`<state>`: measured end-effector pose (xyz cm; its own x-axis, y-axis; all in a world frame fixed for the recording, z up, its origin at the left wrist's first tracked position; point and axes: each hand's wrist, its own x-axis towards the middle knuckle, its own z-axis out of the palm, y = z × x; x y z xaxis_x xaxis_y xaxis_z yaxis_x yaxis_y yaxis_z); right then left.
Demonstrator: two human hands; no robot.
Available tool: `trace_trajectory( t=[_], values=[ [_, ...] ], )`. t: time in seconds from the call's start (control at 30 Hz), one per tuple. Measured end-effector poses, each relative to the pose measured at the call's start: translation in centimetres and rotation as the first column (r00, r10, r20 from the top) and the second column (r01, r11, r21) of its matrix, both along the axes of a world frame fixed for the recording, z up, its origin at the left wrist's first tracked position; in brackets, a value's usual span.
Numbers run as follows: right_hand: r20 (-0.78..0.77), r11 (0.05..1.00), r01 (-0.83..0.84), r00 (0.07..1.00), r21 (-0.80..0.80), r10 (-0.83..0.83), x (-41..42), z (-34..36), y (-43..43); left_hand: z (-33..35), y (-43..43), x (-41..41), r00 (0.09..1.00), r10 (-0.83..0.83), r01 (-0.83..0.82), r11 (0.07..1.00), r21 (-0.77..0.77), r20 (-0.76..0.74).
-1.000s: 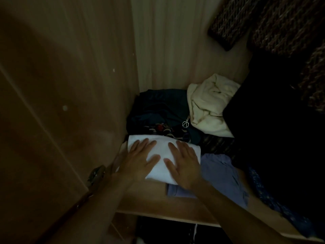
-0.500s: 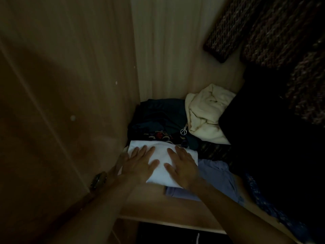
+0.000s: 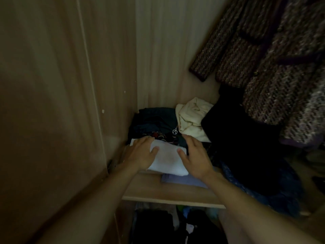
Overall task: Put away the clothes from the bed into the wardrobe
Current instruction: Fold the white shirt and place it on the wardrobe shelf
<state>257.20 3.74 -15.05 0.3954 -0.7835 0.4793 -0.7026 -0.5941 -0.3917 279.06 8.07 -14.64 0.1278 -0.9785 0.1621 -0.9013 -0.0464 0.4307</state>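
1. Wardrobe shelf [image 3: 158,191], dim: I see the folded white garment [image 3: 167,159] near its left edge.
2. Left hand [image 3: 142,154] lies flat on it, fingers straight.
3. Right hand [image 3: 195,155] is spread at the garment's right side.

Dimly lit wardrobe [image 3: 119,76], pale wood-grain back panel [image 3: 167,59], light wooden shelf [image 3: 167,192].

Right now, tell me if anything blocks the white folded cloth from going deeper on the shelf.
Yes. A pile of dark teal clothes lies behind the white folded cloth, filling the back corner of the shelf, with a cream garment beside it. The left hand rests on the cloth.
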Motion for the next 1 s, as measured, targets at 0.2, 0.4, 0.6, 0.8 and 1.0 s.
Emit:
trace_trajectory(
  t=[0.2, 0.4, 0.6, 0.8, 1.0],
  values=[
    [-0.050, 1.000, 0.016, 0.999, -0.020, -0.017, -3.3, 2.1, 4.7, 0.5, 3.9, -2.4, 0.992, 0.041, -0.054, 0.993, -0.105, -0.123],
    [0.007, 0.999, 0.016, 1.000, -0.032, -0.016, -6.3, 4.2, 8.2, 2.4, 7.4, -5.9, 0.990, -0.002, -0.022, 0.985, -0.171, -0.142],
    [0.071, 0.998, 0.008, 0.997, -0.066, -0.004, -11.9, 6.2, 11.9, 6.0, 10.2, -10.6, 0.997, -0.002, -0.015, 0.975, -0.223, -0.076],
    [0.173, 0.995, -0.008, 0.985, -0.100, 0.025, -19.4, 7.2, 16.3, 8.1, 15.4, -17.6, 0.997, 0.007, -0.026, 0.969, -0.245, -0.080],
    [0.222, 0.998, -0.042, 0.974, -0.046, 0.051, -24.7, 6.0, 21.1, 7.0, 22.0, -25.5, 0.997, -0.007, -0.009, 0.974, -0.224, -0.071]
  ],
)
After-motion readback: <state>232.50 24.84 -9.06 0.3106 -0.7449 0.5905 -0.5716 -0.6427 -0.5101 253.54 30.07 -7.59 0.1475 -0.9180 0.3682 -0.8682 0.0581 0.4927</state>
